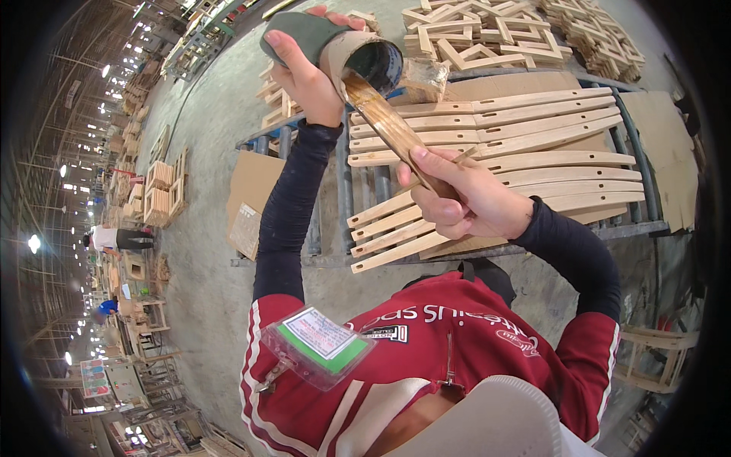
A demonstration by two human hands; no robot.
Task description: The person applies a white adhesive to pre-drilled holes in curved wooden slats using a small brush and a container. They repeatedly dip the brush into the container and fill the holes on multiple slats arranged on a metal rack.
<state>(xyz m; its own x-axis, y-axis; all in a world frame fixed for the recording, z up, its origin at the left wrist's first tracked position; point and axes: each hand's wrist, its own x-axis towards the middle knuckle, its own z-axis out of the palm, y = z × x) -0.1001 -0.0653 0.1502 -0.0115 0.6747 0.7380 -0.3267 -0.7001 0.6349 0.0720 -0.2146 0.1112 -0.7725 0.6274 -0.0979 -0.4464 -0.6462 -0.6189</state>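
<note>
- The left hand, at the upper centre of the frame, curls around a green container, thumb and fingers closed on its body.
- The container lies tilted, its tan-crusted mouth facing the lower right.
- The brown, glossy wooden strip runs diagonally from the container's mouth to the frame's centre, its upper end at the rim.
- The right hand, right of centre, grips the strip's lower end between thumb and bent fingers; a thin stick projects beside the thumb.
- Pale slotted slats lie in rows across the centre right, over cardboard and a roller conveyor.
- Pale wooden frames are piled at the upper right.
- A person stands at the far left.
</note>
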